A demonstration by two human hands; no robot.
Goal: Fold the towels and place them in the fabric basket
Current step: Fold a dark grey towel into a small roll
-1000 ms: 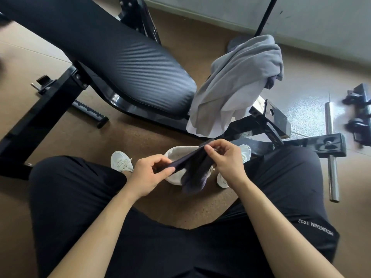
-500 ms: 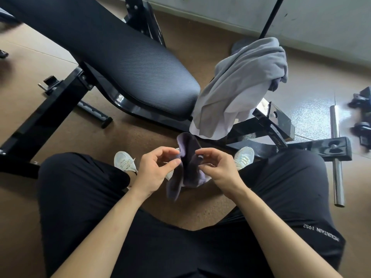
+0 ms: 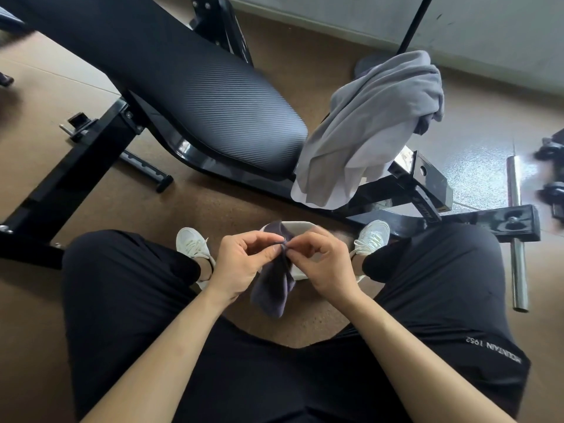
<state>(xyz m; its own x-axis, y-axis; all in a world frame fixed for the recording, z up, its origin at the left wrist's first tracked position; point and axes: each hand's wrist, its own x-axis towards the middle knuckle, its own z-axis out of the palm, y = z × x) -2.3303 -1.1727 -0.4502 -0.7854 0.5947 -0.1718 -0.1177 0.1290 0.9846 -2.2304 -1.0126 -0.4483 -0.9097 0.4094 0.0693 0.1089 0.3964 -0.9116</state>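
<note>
Progress: early to middle, as a judgement; one small dark towel (image 3: 276, 282) is mid-fold, and nothing can be seen lying inside the basket (image 3: 297, 228), though most of it is hidden.
Done: the dark towel is doubled over, its two top edges brought together at lower centre of the frame.
Left: finishing this fold, dropping it in the basket, then the grey towel (image 3: 369, 129).
Left hand (image 3: 244, 264): thumb and forefinger pinched tight on the dark towel's top edge.
Right hand (image 3: 320, 264): fingertips clamped on the same edge, touching the left hand's.
Dark towel: hangs limp from the pinch, between the knees, just above the basket.
Basket: pale fabric, on the floor between the white shoes (image 3: 192, 242), mostly covered by hands.
Grey towel: crumpled, draped over the bench (image 3: 195, 87) frame, upper right of centre, unfolded.
</note>
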